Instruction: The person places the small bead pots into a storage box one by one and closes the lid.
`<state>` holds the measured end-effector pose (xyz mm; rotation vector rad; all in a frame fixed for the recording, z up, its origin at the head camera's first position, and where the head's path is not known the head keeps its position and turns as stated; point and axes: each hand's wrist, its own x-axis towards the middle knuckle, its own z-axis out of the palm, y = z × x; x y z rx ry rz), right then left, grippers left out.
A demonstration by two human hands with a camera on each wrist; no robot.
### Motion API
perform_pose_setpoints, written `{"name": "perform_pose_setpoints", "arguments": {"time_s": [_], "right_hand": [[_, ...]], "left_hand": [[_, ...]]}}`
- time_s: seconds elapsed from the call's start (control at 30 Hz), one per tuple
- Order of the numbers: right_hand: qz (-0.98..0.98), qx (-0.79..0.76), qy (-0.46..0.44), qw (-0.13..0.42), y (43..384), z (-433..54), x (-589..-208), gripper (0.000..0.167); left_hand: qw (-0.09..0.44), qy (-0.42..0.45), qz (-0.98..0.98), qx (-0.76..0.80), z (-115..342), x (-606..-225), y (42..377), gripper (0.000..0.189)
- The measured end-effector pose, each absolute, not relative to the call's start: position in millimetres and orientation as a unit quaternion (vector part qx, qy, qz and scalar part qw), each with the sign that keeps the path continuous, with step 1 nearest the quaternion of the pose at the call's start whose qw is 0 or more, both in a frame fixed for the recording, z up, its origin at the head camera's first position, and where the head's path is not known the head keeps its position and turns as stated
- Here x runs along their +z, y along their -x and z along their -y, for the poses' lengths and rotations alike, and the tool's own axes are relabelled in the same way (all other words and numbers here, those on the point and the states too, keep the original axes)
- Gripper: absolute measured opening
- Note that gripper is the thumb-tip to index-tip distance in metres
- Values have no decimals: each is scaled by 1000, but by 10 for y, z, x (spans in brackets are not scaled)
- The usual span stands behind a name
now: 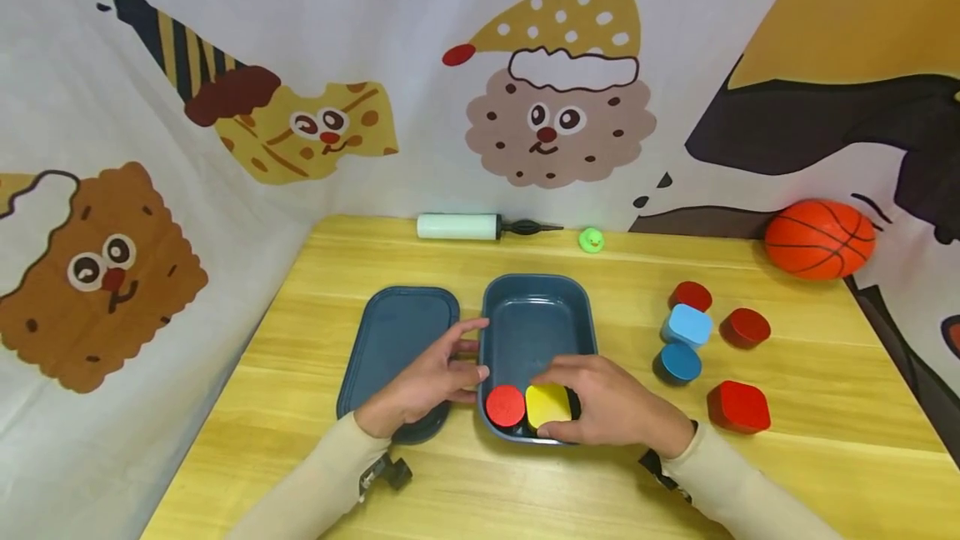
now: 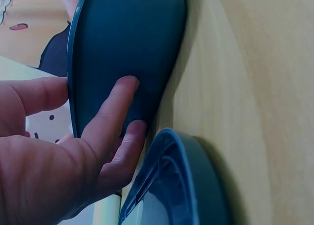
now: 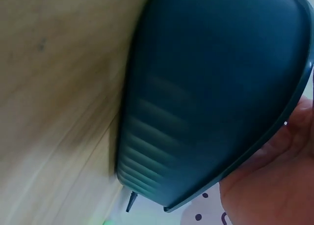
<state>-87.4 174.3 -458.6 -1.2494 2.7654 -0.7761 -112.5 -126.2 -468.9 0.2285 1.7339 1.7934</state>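
A dark blue box (image 1: 534, 327) lies without its lid on the table. A round red block (image 1: 506, 406) and a yellow block with rounded corners (image 1: 546, 403) sit side by side at its near end. My right hand (image 1: 611, 402) reaches over the right wall and holds the yellow block between thumb and fingers; in the right wrist view the box wall (image 3: 206, 87) hides those fingertips. With fingers extended, my left hand (image 1: 431, 377) touches the box's left side. The left wrist view shows its fingertips (image 2: 128, 82) against the outer wall. Under that hand lies the matching lid (image 1: 401, 332).
To the right stand a light blue block (image 1: 687, 326), a dark blue round block (image 1: 678, 363) and several red blocks (image 1: 739, 407). Along the back lie a pale green hand pump (image 1: 459, 227), a green toy duck (image 1: 591, 240) and an orange basketball (image 1: 820, 240), before a printed cloth.
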Motion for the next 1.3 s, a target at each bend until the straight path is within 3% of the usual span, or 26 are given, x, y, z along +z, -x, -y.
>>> {"name": "perform_pose_setpoints", "arguments": {"time_s": [0.3,0.87,1.3], "right_hand": [[-901,-202,383,21,874,-1695,-4579,52],[-889,-255,379,23,894,-1743,-4548,53],[-876,-337,336,-72,914,-2034,-4403,44]], "left_hand": [[314,-86,-657,680,1251,-4696,1130,78],[319,-94,-654,680,1267,-4689,1138,78],[316,-90,-660,675,1255,-4703,1156,79]]}}
